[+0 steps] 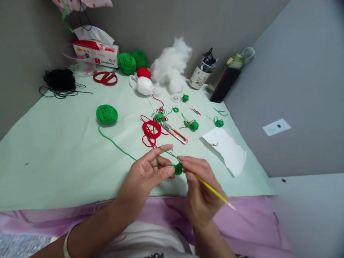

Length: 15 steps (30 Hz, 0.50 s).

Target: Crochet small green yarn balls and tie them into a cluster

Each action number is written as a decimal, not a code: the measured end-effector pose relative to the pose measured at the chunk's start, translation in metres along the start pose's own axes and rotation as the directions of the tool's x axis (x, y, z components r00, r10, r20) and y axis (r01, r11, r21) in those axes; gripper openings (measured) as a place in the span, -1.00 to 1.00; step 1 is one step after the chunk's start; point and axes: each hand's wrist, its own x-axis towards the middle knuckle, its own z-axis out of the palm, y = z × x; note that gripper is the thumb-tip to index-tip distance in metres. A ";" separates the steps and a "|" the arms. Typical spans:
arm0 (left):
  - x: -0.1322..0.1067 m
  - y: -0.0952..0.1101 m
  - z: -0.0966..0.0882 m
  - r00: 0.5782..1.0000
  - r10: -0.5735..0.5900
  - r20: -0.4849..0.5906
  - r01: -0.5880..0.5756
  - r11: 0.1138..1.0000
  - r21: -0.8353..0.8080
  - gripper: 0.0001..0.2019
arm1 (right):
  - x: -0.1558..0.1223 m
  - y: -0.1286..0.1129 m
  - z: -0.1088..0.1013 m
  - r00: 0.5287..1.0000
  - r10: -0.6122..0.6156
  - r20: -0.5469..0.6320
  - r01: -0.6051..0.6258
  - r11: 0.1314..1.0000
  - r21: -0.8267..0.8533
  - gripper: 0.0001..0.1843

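Note:
My left hand (151, 171) pinches a small green crochet piece (178, 168) between thumb and fingers, with green yarn (117, 145) running over its raised index finger. That strand leads back to a green yarn ball (106, 114) on the table's left part. In my right hand (201, 182) is a yellow-handled crochet hook (212, 189), gripped like a pen, its tip at the green piece. Just beyond my hands lie a loose coil of red yarn (151, 129) and orange-handled thread snips (175, 132).
Small green crocheted pieces (193, 124) and a torn white paper (228, 150) lie to the right. Along the back stand a tissue box (96, 51), red scissors (105, 78), white stuffing (170, 64), a pen cup (200, 75) and a dark bottle (226, 80). Grey walls enclose the table.

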 end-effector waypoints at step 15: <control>0.000 0.003 -0.007 1.000 -0.009 -0.028 0.012 0.997 0.079 -0.63 | 0.013 0.002 -0.013 0.925 0.358 0.126 -0.378 0.839 0.391 -0.78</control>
